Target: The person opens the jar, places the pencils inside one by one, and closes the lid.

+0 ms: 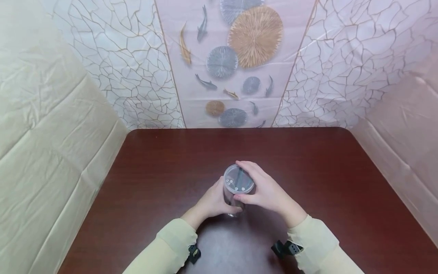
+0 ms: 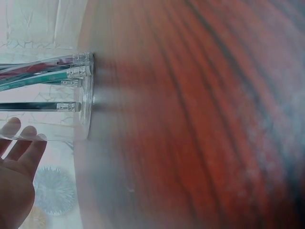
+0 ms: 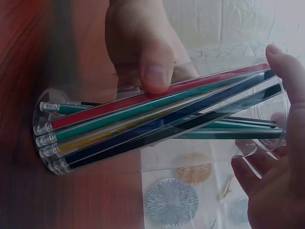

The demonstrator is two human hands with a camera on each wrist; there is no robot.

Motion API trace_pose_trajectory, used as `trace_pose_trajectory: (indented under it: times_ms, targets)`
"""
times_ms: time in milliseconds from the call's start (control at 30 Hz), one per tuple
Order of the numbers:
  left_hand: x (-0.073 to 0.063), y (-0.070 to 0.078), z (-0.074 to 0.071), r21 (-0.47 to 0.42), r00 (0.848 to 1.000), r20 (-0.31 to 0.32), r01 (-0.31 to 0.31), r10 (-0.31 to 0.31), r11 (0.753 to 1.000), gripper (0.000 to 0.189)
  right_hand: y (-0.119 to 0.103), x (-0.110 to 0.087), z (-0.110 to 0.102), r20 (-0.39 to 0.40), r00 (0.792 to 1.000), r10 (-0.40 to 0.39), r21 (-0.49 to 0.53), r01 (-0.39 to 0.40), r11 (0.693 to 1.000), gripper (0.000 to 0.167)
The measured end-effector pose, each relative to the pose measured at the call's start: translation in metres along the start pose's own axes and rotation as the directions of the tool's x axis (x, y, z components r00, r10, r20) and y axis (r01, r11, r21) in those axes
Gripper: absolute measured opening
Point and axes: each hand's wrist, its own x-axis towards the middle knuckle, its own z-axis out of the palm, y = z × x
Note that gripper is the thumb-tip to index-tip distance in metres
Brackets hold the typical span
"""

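Observation:
A clear cylindrical jar (image 1: 230, 198) stands upright on the table between both hands, with several pencils (image 3: 143, 125) inside in red, green, yellow, blue and black. Their eraser ends (image 2: 74, 107) point down to the jar's base. Across the top lies a transparent round lid (image 1: 236, 177), and pale pencil tips show through it. My left hand (image 1: 216, 199) grips the jar's side, its thumb across the near face. At the top, my right hand (image 1: 265, 188) holds the lid's rim between thumb and fingers. Part of the right fingers is hidden in the head view.
A dark red-brown wooden table (image 1: 164, 152) lies under the jar. Behind it hangs a patterned cloth (image 1: 137, 76) with fish and round motifs. Pale cloth sides rise at left and right. Black wrist devices (image 1: 194, 254) sit by both sleeve cuffs.

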Motion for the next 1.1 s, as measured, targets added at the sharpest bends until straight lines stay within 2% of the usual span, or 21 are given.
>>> trace_pose_trajectory:
  times_ms: [233, 400, 533, 667, 833, 1100]
  targets:
    - [0.001, -0.001, -0.001, 0.0, 1.0, 0.003, 0.023, -0.023, 1.0, 0.094, -0.002, 0.0, 0.005, -0.009, 0.999, 0.032, 0.014, -0.032, 0.999, 0.084]
    - [0.0, -0.002, 0.0, -0.009, 1.0, 0.005, 0.019, -0.019, 1.0, 0.096, -0.001, -0.001, 0.007, -0.004, 0.999, 0.051, 0.049, -0.051, 0.998, 0.093]
    - [0.001, -0.002, 0.0, -0.006, 1.0, -0.001, 0.003, -0.003, 1.0, 0.095, 0.002, -0.003, 0.005, -0.024, 0.999, 0.043, 0.125, -0.04, 0.991, 0.103]
    - [0.002, -0.001, 0.0, 0.004, 1.0, -0.005, -0.003, 0.003, 1.0, 0.093, 0.007, -0.002, 0.003, -0.034, 0.999, 0.024, 0.198, -0.017, 0.98, 0.102]
    - [0.003, 0.0, 0.001, 0.002, 1.0, 0.005, -0.013, 0.013, 1.0, 0.093, 0.01, -0.004, 0.004, -0.037, 0.998, 0.041, 0.149, -0.035, 0.988, 0.088]
    - [0.002, -0.001, 0.002, -0.013, 0.999, -0.016, -0.037, 0.037, 0.999, 0.094, 0.002, -0.009, 0.015, -0.156, 0.982, 0.103, 0.082, -0.091, 0.993, 0.084]
